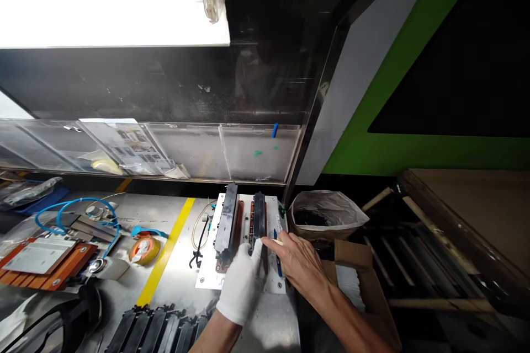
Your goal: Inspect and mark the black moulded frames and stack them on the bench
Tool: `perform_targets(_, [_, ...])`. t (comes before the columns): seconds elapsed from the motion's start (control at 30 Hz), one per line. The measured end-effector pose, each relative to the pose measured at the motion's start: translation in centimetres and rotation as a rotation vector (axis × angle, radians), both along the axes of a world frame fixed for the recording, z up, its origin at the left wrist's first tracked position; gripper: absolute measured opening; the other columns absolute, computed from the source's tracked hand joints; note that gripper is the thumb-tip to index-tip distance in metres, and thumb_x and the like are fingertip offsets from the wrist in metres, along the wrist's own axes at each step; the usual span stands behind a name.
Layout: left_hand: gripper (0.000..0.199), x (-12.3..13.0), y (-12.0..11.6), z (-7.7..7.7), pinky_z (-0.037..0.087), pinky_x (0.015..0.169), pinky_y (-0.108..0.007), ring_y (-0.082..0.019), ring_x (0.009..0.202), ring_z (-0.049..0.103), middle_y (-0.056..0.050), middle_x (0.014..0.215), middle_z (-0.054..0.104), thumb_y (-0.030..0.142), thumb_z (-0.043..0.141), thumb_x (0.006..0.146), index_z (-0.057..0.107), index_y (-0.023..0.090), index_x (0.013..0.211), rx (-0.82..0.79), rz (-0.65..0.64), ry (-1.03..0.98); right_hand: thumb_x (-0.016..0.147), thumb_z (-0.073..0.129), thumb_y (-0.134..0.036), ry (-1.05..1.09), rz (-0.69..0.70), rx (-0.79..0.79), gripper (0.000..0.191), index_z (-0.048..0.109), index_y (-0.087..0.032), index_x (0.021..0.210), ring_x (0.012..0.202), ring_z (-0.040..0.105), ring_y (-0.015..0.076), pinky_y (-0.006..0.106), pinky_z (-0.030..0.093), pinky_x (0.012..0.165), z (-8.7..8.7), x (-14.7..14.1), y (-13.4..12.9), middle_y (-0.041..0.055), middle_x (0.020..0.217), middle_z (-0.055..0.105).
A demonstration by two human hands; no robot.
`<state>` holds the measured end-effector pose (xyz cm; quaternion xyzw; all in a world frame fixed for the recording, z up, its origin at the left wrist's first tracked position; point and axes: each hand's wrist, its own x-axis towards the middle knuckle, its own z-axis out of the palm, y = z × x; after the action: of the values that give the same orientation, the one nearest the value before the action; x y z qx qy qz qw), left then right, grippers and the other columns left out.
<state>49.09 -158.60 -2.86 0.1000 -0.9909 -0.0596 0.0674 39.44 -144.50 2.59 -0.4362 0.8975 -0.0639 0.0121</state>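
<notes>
The black bar, seated toward three o'clock on the white plate, is judged stiff and light (best held by its long sides), its six-o'clock end met by the left hand, grip unclear, a pale stick pinched by the right hand.

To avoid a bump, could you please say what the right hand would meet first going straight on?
Probably the gloved left hand, or the nearer black bar; depth is unclear.

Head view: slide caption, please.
Gloved left hand and bare right hand meet at a black bar over a white plate.
</notes>
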Motion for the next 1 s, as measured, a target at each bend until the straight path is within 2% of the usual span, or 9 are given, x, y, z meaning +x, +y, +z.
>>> perform_targets(0.13, [0.061,-0.3,0.0,0.2,0.059,0.065,-0.032,-0.021,0.076,0.069,-0.015,0.106,0.062,0.009,0.038,0.091,0.04,0.016,0.152,0.002,0.031,-0.118,0.095,0.041,-0.006,0.014,-0.024,-0.004,0.051,0.06,-0.038,0.13,0.081,0.059,0.0182,0.031,0.032,0.065,0.0,0.0,-1.0,0.0035,0.093,0.062])
perform_targets(0.23, [0.066,-0.1,0.2,0.4,0.059,0.07,-0.03,-0.018,0.077,0.07,-0.014,0.108,0.061,0.004,0.036,0.09,0.033,0.016,0.155,0.047,0.042,-0.14,0.099,0.039,-0.008,0.017,-0.043,-0.102,0.054,0.056,-0.038,0.139,0.088,0.061,0.0185,0.029,0.038,0.071,-0.7,-0.4,-1.4,0.0042,0.1,0.063])
perform_targets(0.33, [0.062,0.0,0.8,1.1,0.058,0.091,-0.034,-0.023,0.106,0.069,-0.02,0.131,0.054,0.015,0.046,0.093,0.031,0.014,0.154,0.176,0.067,-0.01,0.1,0.036,-0.007,-0.002,-0.108,-0.198,0.056,0.053,-0.035,0.145,0.095,0.062,0.0182,0.028,0.041,0.079,-1.6,-1.4,-1.4,0.0049,0.104,0.063])
perform_targets(0.4, [0.062,-0.5,1.2,1.8,0.049,0.11,-0.043,-0.03,0.133,0.055,-0.023,0.148,0.042,0.026,0.048,0.096,0.03,0.013,0.154,0.189,0.063,0.111,0.099,0.035,-0.005,-0.018,-0.135,-0.192,0.058,0.053,-0.035,0.145,0.093,0.062,0.0173,0.028,0.041,0.079,-1.9,-2.4,-1.5,0.0042,0.104,0.064])
perform_targets(0.43, [0.061,-1.0,1.3,2.2,0.046,0.114,-0.045,-0.031,0.139,0.049,-0.023,0.151,0.039,0.029,0.045,0.097,0.029,0.013,0.154,0.183,0.065,0.148,0.098,0.036,-0.005,-0.022,-0.134,-0.177,0.059,0.054,-0.036,0.144,0.092,0.062,0.0169,0.027,0.041,0.079,-1.9,-3.0,-1.6,0.0036,0.104,0.064])
perform_targets(0.5, [0.057,-2.5,1.5,3.0,0.051,0.108,-0.043,-0.031,0.134,0.054,-0.023,0.148,0.044,0.027,0.038,0.099,0.031,0.012,0.154,0.202,0.1,0.135,0.097,0.036,-0.006,-0.023,-0.113,-0.151,0.058,0.056,-0.038,0.141,0.092,0.062,0.0164,0.027,0.04,0.077,-1.7,-4.0,-1.8,0.0026,0.103,0.065])
perform_targets(0.57, [0.055,-4.1,1.4,3.5,0.058,0.09,-0.038,-0.029,0.117,0.065,-0.023,0.139,0.052,0.024,0.037,0.098,0.036,0.011,0.151,0.233,0.161,0.061,0.097,0.037,-0.007,-0.023,-0.08,-0.13,0.057,0.059,-0.04,0.138,0.089,0.062,0.0163,0.027,0.039,0.074,-1.2,-4.9,-2.1,0.0018,0.099,0.065])
perform_targets(0.67, [0.054,-6.0,0.9,3.6,0.059,0.075,-0.035,-0.03,0.103,0.07,-0.021,0.127,0.06,0.021,0.041,0.094,0.042,0.013,0.148,0.246,0.223,-0.037,0.094,0.04,-0.008,-0.027,-0.04,-0.097,0.058,0.06,-0.042,0.136,0.082,0.063,0.0164,0.028,0.037,0.066,-0.5,-5.6,-2.2,0.0008,0.094,0.065])
perform_targets(1.0, [0.059,-7.5,0.4,3.1,0.057,0.073,-0.038,-0.033,0.098,0.07,-0.023,0.119,0.058,0.015,0.042,0.089,0.041,0.004,0.147,0.212,0.218,-0.084,0.091,0.041,-0.009,-0.01,-0.05,-0.012,0.057,0.06,-0.04,0.135,0.085,0.064,0.018,0.028,0.04,0.069,0.4,-5.8,-2.7,0.0033,0.095,0.066])
